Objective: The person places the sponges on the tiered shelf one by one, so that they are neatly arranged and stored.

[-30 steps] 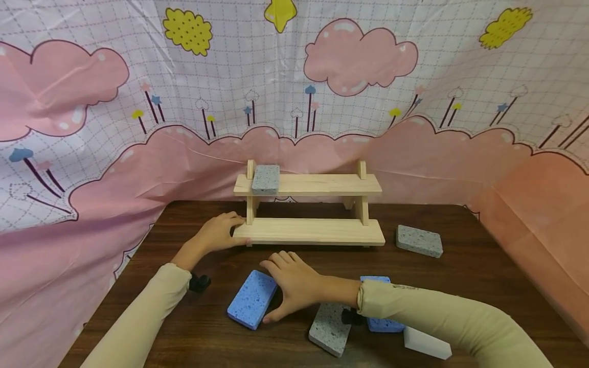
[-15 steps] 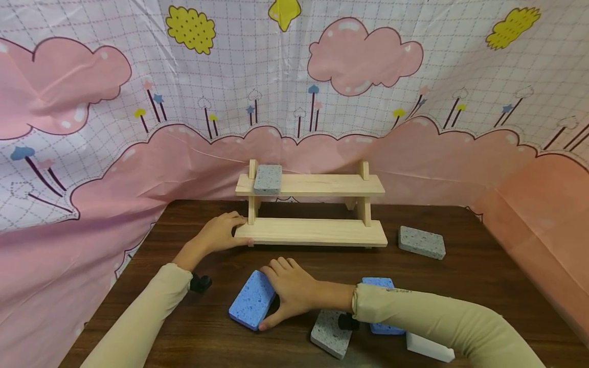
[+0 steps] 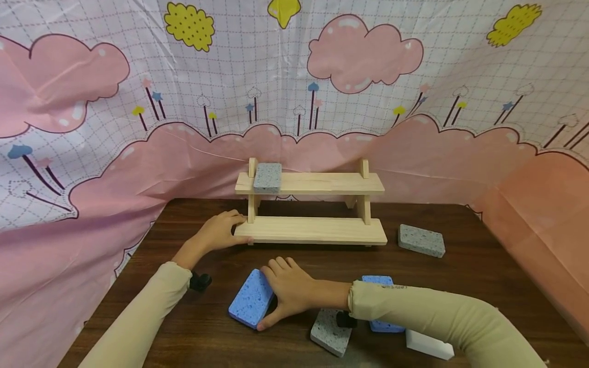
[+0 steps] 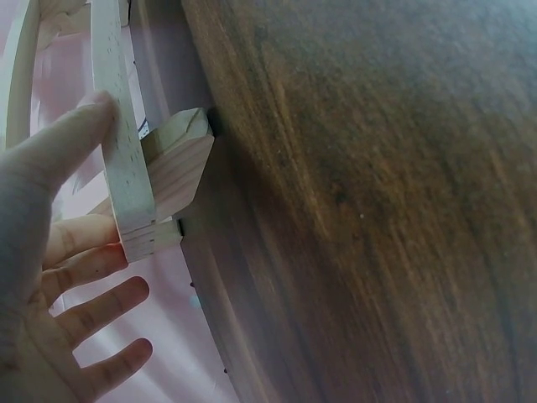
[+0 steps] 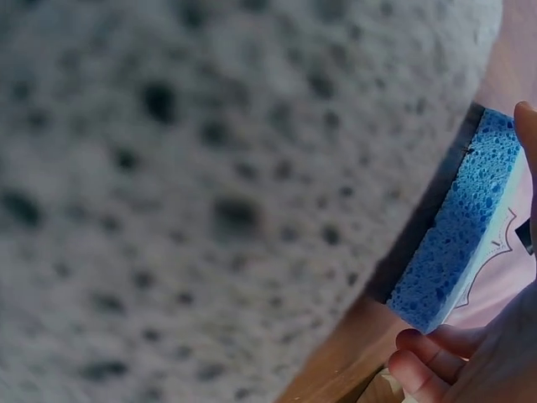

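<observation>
In the head view, a two-tier wooden shelf (image 3: 313,230) stands at the back of the table. My left hand (image 3: 216,232) grips the left end of its lower board; the left wrist view shows the thumb (image 4: 71,138) on one face and fingertips on the other. A blue sponge (image 3: 250,299) lies flat on the table in front. My right hand (image 3: 292,289) holds this sponge across its right side, fingers at the far corner and thumb at the near one. One grey speckled sponge (image 3: 268,178) lies on the upper board, at the left.
A grey sponge (image 3: 330,335) sits under my right wrist and fills much of the right wrist view. Partly behind the sleeve are another blue sponge (image 3: 386,326) and a white block (image 3: 428,345). Right of the shelf lies a further grey sponge (image 3: 421,240). A patterned cloth (image 3: 317,148) hangs behind.
My right hand has shifted slightly left, and its thumb and fingers have come onto the blue sponge's corners. The left hand stays at the shelf's end.
</observation>
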`<act>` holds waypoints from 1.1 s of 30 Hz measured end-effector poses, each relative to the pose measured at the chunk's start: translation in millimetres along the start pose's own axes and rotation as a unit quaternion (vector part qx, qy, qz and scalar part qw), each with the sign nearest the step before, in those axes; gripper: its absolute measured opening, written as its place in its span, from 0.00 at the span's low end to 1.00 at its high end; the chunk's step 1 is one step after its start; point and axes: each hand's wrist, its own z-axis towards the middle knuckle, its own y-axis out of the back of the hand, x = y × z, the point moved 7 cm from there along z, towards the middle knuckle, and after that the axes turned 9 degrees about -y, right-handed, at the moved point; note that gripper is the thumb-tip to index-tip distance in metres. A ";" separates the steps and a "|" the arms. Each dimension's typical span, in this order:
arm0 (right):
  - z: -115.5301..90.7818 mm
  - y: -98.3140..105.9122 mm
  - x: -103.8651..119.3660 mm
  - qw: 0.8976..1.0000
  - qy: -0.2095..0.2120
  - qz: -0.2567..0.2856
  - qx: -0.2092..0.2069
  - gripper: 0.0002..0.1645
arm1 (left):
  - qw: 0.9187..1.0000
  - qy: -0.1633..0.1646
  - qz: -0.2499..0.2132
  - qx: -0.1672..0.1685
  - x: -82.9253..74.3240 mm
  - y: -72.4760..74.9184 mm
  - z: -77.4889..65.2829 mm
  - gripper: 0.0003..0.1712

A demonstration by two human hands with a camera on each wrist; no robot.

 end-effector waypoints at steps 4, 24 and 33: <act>2.6 0.1 2.9 1.000 0.002 -0.013 0.009 0.70 | 1.000 0.007 -0.002 0.007 0.7 -1.1 -0.9 0.42; 10.0 -3.3 9.1 0.999 0.003 0.001 0.040 0.69 | 1.000 0.011 -0.004 0.014 4.2 -6.4 -1.0 0.44; 14.2 -4.8 4.6 0.998 0.021 0.038 0.054 0.68 | 1.000 0.008 0.000 0.012 4.1 -3.6 -0.8 0.44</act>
